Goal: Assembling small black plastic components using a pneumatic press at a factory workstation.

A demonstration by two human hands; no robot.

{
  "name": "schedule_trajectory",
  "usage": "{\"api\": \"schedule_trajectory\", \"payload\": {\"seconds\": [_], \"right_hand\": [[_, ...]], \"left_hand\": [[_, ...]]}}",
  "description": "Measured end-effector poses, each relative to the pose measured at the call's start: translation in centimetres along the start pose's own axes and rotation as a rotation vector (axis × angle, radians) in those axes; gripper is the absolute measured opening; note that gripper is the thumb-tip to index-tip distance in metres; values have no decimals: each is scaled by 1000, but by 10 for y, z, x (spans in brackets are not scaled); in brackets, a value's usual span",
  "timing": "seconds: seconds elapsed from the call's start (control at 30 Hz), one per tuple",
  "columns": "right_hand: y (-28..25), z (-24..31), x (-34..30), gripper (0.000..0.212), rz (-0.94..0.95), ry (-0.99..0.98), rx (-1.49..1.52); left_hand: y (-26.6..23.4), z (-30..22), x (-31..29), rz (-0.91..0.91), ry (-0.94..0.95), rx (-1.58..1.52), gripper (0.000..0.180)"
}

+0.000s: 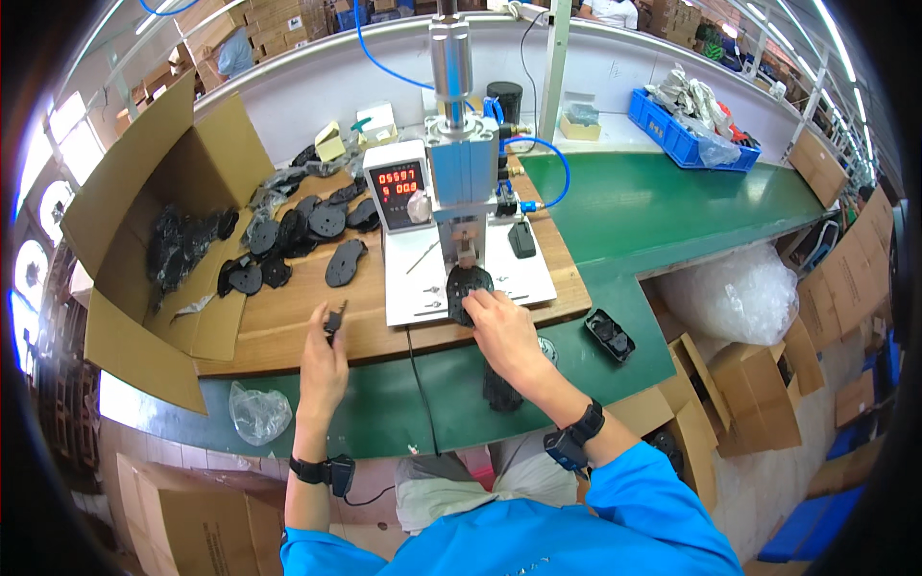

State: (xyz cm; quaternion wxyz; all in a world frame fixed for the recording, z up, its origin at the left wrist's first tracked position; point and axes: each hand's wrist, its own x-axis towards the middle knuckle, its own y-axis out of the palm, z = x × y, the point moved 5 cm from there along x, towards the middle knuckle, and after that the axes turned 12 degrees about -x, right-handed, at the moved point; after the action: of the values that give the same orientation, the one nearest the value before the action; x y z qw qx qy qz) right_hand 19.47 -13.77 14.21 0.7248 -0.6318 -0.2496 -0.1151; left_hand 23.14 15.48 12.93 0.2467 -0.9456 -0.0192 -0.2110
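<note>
My right hand (506, 334) grips the near end of a black plastic part (468, 284), flat with a rounded outline. That part lies on the white base plate (407, 303) of a bench press (463, 163), under its metal tip. Off to the left, over the wooden board's front edge, my left hand (325, 363) pinches a small black piece (332, 324) with a brass-coloured end; its exact kind is too small to tell. Several black plastic discs and covers (327, 221) lie heaped beyond my left hand. One oval black cover (345, 263) lies closest to the press.
An open cardboard box (144, 331) with dark parts stands at left. A box with a red display (396, 184) adjoins the press. Near my right forearm lie a black part (501, 389) and a black tray-like part (610, 335). A blue crate (687, 134) sits far right; a clear bag (259, 413), near left.
</note>
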Motion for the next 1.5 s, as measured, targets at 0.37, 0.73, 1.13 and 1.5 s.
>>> {"api": "schedule_trajectory", "payload": {"seconds": [0.37, 0.73, 1.13, 1.5], "right_hand": [[-1, 1, 3, 20, -2, -13, -25], [-17, -21, -16, 38, -140, -2, 270], [6, -11, -25, 83, -196, -26, 237], [-41, -56, -71, 51, -344, 159, 233]], "left_hand": [[12, 7, -28, 168, 87, 358, 40], [83, -94, -46, 244, 576, 389, 37], [115, -98, -30, 144, 603, 341, 50], [138, -94, -21, 246, 637, 274, 54]]}}
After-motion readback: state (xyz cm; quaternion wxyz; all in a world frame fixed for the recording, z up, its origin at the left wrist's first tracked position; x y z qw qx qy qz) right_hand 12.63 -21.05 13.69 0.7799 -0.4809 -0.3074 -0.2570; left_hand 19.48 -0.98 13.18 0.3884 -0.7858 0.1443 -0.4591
